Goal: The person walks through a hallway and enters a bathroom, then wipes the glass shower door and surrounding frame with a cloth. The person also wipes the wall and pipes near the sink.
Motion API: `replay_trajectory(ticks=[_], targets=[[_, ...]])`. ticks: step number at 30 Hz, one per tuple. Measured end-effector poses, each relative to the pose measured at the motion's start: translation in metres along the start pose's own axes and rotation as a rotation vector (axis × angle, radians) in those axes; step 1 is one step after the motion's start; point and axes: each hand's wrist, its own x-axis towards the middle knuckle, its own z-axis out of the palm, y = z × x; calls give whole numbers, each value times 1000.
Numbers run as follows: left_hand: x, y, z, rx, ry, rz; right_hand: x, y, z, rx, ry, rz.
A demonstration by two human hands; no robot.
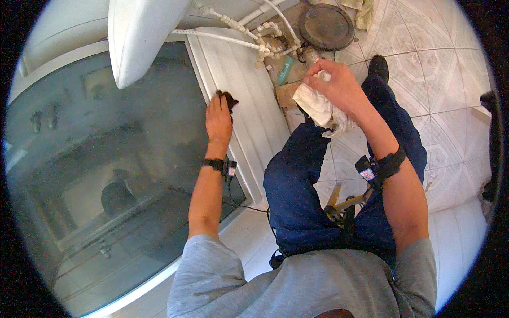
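Note:
My left hand presses against the white frame beside a large dark glass pane. Under its fingers a dark crumpled piece, like a rag or pad, sticks out at the side; its exact kind I cannot make out. Above my legs, my right hand is closed on a crumpled white cloth. Some thin clear plastic hangs below that cloth. Both wrists wear black straps with a small device.
White pipes and valves run along the wall at the top. Near them are a teal bottle and a round dark lid or basin on the patterned tile floor. A white curved fixture juts in at upper left. Yellow-handled tools lie between my legs.

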Motion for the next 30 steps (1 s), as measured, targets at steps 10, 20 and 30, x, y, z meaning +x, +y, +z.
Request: replay_trajectory(ticks=[10,20,30], targets=[[-51,7,-20,-26,-195,63,-2,-6,-2,113,-50,103],[-171,76,-62,-115,-287,-9,-4,-4,-2,14,3,90],[-88,39,-12,-122,-304,-35,-4,-1,-3,55,-33,62]])
